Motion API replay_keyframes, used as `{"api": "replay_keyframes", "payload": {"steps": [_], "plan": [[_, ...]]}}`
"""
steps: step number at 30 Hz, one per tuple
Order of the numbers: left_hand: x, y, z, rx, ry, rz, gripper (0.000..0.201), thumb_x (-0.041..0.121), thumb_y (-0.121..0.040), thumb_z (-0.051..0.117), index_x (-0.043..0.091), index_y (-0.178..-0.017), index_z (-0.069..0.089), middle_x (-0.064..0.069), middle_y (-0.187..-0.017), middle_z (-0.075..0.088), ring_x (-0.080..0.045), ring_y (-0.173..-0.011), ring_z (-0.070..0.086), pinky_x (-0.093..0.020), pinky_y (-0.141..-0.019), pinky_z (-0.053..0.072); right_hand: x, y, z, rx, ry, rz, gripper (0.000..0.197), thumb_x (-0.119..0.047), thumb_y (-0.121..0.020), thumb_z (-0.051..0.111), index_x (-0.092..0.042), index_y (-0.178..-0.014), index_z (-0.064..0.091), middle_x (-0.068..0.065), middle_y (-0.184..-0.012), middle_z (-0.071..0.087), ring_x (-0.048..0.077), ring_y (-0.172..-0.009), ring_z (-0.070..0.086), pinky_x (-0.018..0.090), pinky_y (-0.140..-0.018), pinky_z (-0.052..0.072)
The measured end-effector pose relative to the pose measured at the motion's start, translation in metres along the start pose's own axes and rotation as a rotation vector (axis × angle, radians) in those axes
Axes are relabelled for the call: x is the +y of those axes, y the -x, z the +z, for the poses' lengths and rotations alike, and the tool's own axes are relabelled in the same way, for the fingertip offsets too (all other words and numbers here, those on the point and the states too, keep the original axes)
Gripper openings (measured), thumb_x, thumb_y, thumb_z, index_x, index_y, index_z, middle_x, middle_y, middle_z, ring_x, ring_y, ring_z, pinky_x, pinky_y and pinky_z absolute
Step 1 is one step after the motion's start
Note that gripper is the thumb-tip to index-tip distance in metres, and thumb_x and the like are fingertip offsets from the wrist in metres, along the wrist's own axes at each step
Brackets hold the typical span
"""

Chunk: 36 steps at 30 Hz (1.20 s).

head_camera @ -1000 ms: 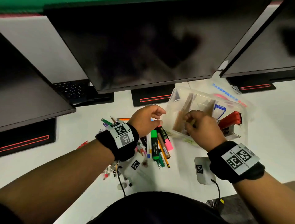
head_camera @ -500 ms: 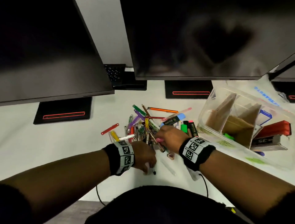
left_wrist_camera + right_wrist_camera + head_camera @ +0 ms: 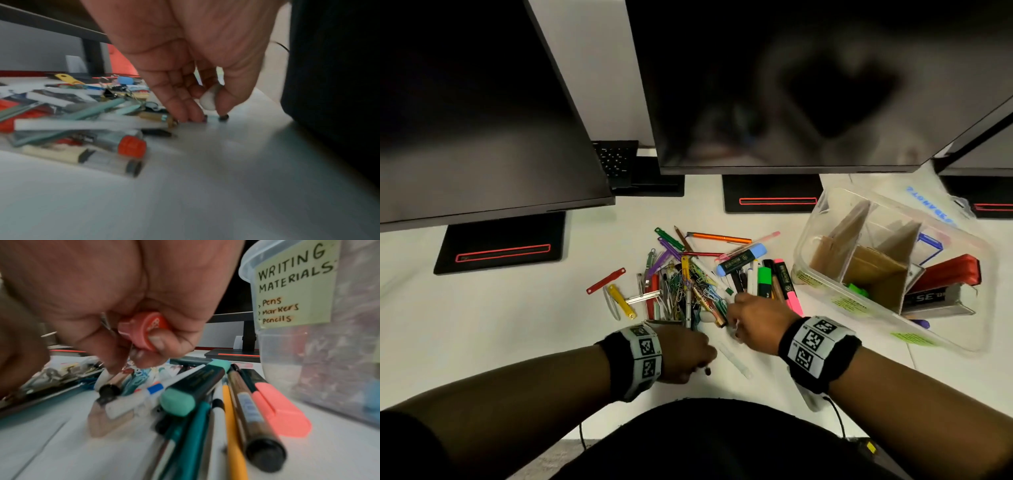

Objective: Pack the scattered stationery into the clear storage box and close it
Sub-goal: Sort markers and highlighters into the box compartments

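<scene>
Pens, markers, clips and fasteners lie in a heap (image 3: pixel 688 284) on the white desk. The clear storage box (image 3: pixel 822 212) stands open to the right, split by cardboard dividers, with a red stapler (image 3: pixel 948 274) inside. My left hand (image 3: pixel 698 356) is at the heap's near edge. In the left wrist view this left hand (image 3: pixel 207 113) pinches a small white eraser (image 3: pixel 207 100), fingertips down on the desk. My right hand (image 3: pixel 736 322) is over the heap's right side. In the right wrist view the right hand (image 3: pixel 139 353) curls its fingers round a small red round piece (image 3: pixel 144 331).
Three dark monitors overhang the back of the desk, their black bases (image 3: pixel 500 246) standing on it. The box wall carries a green "WRITING MATERIALS" label (image 3: pixel 294 283). Highlighters (image 3: pixel 279 412) lie close against the box. A clear ruler (image 3: pixel 732 356) lies between my hands.
A second ago my right hand was in the box and my left beside it. Both have come back to the near edge of the heap and each now holds a small item.
</scene>
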<state>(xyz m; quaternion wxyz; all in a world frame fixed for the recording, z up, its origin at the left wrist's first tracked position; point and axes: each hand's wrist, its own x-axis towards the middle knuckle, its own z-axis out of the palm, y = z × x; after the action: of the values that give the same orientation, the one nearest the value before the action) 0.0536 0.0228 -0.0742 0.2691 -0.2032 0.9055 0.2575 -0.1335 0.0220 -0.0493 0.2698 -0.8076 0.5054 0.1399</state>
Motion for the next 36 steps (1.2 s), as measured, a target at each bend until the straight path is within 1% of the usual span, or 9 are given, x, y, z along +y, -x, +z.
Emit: {"api": "replay_keyframes", "payload": {"steps": [5, 11, 15, 19, 23, 26, 30, 32, 36], "plan": [[-0.009, -0.008, -0.023, 0.265, 0.109, -0.143, 0.030, 0.010, -0.091, 0.049, 0.011, -0.120, 0.049, -0.008, -0.123, 0.047, -0.025, -0.100, 0.055, -0.031, -0.082, 0.044, 0.001, 0.006, 0.013, -0.052, 0.136, 0.008, 0.032, -0.027, -0.088, 0.053, -0.010, -0.115, 0.057, 0.010, -0.119, 0.050, 0.032, -0.097, 0.060, 0.037, -0.075, 0.050], [-0.023, -0.026, -0.018, 0.235, 0.008, -0.157, 0.051, 0.005, -0.083, 0.059, 0.019, -0.130, 0.047, -0.007, -0.128, 0.047, -0.028, -0.110, 0.055, -0.037, -0.092, 0.049, 0.005, 0.010, 0.020, 0.068, 0.075, 0.006, 0.034, -0.024, -0.090, 0.050, -0.011, -0.122, 0.054, 0.010, -0.122, 0.050, 0.030, -0.100, 0.059, 0.035, -0.078, 0.049], [-0.017, -0.031, -0.021, 0.219, -0.045, -0.232, 0.049, 0.010, -0.088, 0.057, 0.022, -0.134, 0.045, -0.007, -0.136, 0.045, -0.029, -0.121, 0.049, -0.038, -0.100, 0.045, 0.016, 0.026, 0.008, 0.264, -0.068, 0.029, 0.034, -0.029, -0.087, 0.055, -0.016, -0.118, 0.055, 0.006, -0.116, 0.053, 0.026, -0.104, 0.057, 0.033, -0.084, 0.047], [-0.015, -0.029, -0.025, 0.218, -0.124, -0.222, 0.052, 0.013, -0.089, 0.056, 0.026, -0.136, 0.040, -0.005, -0.143, 0.040, -0.028, -0.127, 0.046, -0.039, -0.101, 0.044, 0.025, 0.053, -0.015, 0.512, -0.213, 0.075, 0.023, -0.031, -0.084, 0.061, -0.016, -0.102, 0.061, 0.003, -0.104, 0.059, 0.022, -0.090, 0.059, 0.027, -0.072, 0.046], [-0.006, -0.020, -0.044, 0.276, 0.024, -0.215, 0.035, 0.024, -0.095, 0.045, 0.026, -0.130, 0.048, 0.002, -0.134, 0.050, -0.018, -0.121, 0.049, -0.032, -0.101, 0.043, 0.044, 0.088, -0.040, 0.778, -0.394, 0.294, 0.021, -0.019, -0.080, 0.070, -0.011, -0.099, 0.065, 0.001, -0.082, 0.063, 0.016, -0.068, 0.057, 0.023, -0.065, 0.045], [0.008, -0.014, -0.074, 0.445, 0.198, -0.191, 0.027, 0.026, -0.094, 0.047, 0.023, -0.119, 0.058, 0.004, -0.121, 0.058, -0.014, -0.109, 0.055, -0.027, -0.093, 0.046, 0.071, 0.107, -0.045, 0.938, -0.496, 0.450, 0.019, -0.011, -0.079, 0.070, -0.007, -0.097, 0.065, 0.006, -0.081, 0.066, 0.019, -0.071, 0.061, 0.021, -0.068, 0.046], [0.042, -0.027, -0.122, 0.694, 0.379, -0.110, 0.019, 0.023, -0.092, 0.052, 0.021, -0.108, 0.062, 0.004, -0.110, 0.061, -0.007, -0.091, 0.053, -0.022, -0.082, 0.046, 0.101, 0.116, -0.036, 0.855, -0.490, 0.592, 0.023, -0.011, -0.081, 0.069, -0.007, -0.102, 0.063, 0.008, -0.089, 0.061, 0.025, -0.082, 0.059, 0.022, -0.074, 0.039], [0.060, -0.042, -0.143, 0.758, 0.405, -0.060, 0.019, 0.023, -0.091, 0.054, 0.021, -0.108, 0.061, 0.005, -0.109, 0.059, -0.005, -0.093, 0.049, -0.020, -0.084, 0.043, 0.105, 0.118, -0.035, 0.847, -0.518, 0.588, 0.028, -0.013, -0.080, 0.069, -0.007, -0.107, 0.062, 0.007, -0.095, 0.058, 0.022, -0.085, 0.057, 0.025, -0.077, 0.042], [0.088, -0.076, -0.166, 0.777, 0.430, -0.011, 0.024, 0.018, -0.089, 0.057, 0.018, -0.113, 0.060, 0.001, -0.114, 0.056, -0.013, -0.102, 0.053, -0.020, -0.087, 0.040, 0.114, 0.125, -0.030, 0.936, -0.582, 0.619, 0.026, -0.008, -0.079, 0.067, -0.007, -0.105, 0.063, 0.013, -0.104, 0.062, 0.026, -0.091, 0.060, 0.037, -0.083, 0.052]]}}
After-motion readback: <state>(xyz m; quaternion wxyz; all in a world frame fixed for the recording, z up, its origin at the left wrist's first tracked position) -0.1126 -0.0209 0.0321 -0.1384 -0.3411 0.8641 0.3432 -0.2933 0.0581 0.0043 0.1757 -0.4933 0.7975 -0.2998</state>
